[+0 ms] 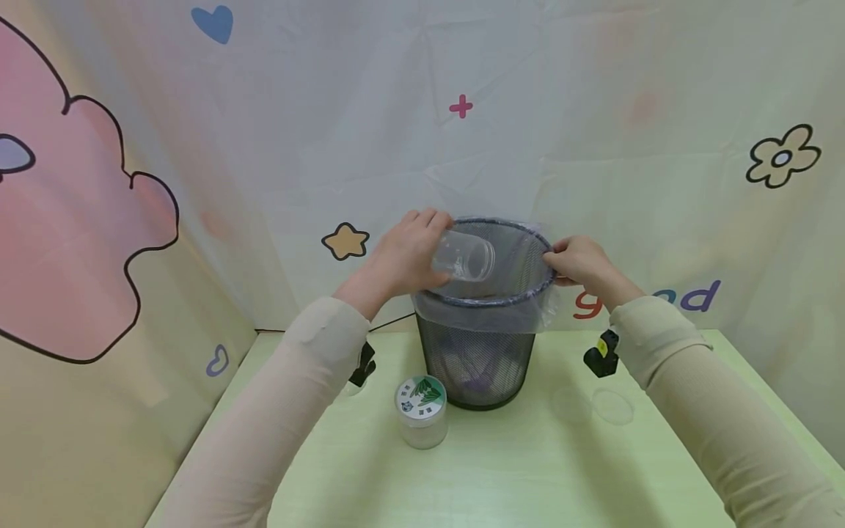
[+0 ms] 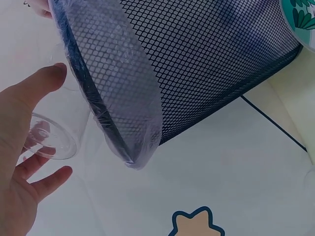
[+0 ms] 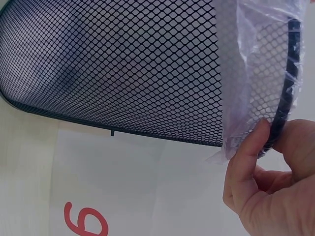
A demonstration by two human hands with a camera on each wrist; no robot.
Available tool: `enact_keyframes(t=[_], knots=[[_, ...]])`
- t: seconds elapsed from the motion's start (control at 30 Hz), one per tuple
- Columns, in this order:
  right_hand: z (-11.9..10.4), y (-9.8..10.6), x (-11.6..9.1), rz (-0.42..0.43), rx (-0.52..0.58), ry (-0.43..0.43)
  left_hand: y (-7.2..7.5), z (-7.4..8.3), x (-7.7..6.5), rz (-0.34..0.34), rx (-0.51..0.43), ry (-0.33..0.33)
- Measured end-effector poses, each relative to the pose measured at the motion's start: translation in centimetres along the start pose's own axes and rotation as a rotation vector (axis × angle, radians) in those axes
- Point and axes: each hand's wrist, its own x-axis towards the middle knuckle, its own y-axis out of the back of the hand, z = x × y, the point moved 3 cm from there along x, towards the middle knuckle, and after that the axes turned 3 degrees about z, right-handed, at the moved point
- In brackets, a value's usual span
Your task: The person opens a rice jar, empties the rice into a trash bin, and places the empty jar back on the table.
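My left hand (image 1: 412, 253) holds a clear plastic jar (image 1: 465, 257) tipped on its side, its mouth facing right over the near-left part of the bin's opening. In the left wrist view, thumb and fingers are spread around the jar (image 2: 61, 120). The black wire-mesh wastebasket (image 1: 478, 359) stands upright, lined with a thin clear plastic bag (image 1: 488, 317) folded over its rim. On the right side, my right hand (image 1: 581, 260) pinches the rim and bag between thumb and fingers. The right wrist view shows that hand (image 3: 270, 182) with the bag edge (image 3: 238, 98).
A second clear jar (image 1: 424, 433) with a green-leaf printed lid (image 1: 421, 397) stands in front of the wastebasket. A clear round lid (image 1: 612, 406) lies on the pale green table (image 1: 502, 477) to the right. A printed curtain (image 1: 370, 132) hangs close behind.
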Motion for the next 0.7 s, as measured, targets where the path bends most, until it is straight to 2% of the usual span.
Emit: enact_keyframes(t=[0.27, 0.47, 0.7], knots=[[-0.07, 0.04, -0.05, -0.001, 0.006, 0.002, 0.12, -0.41, 0.01, 0.057, -0.148, 0.086], [-0.07, 0.04, -0.09, 0.006, 0.007, -0.003, 0.30, -0.49, 0.27, 0.085, -0.187, 0.121], [0.06, -0.11, -0.12, 0.012, 0.007, -0.010, 0.26, -0.38, 0.65, 0.072, -0.198, 0.167]])
